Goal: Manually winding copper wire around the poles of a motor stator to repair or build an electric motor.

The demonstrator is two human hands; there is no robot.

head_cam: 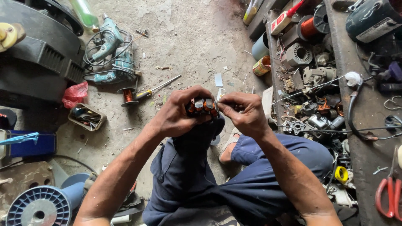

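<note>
Concrete workshop floor lay littered with drills; left hand clamped a copper-wound motor core, right hand pinching its wire mid-winding, apparently; steady tension seemed needed next

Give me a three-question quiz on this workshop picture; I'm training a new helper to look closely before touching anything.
1. True or false: both hands hold the small copper-wound motor part above the person's lap.
2. What lies on the floor just left of the left hand?
A. a screwdriver beside a small copper wire spool
B. a hammer
C. a paint brush
3. Fill in: the red-handled pliers lie on the ____ at the picture's lower right.

Key
1. True; the right hand pinches at its edge, the left hand wraps around it.
2. A
3. bench
</note>
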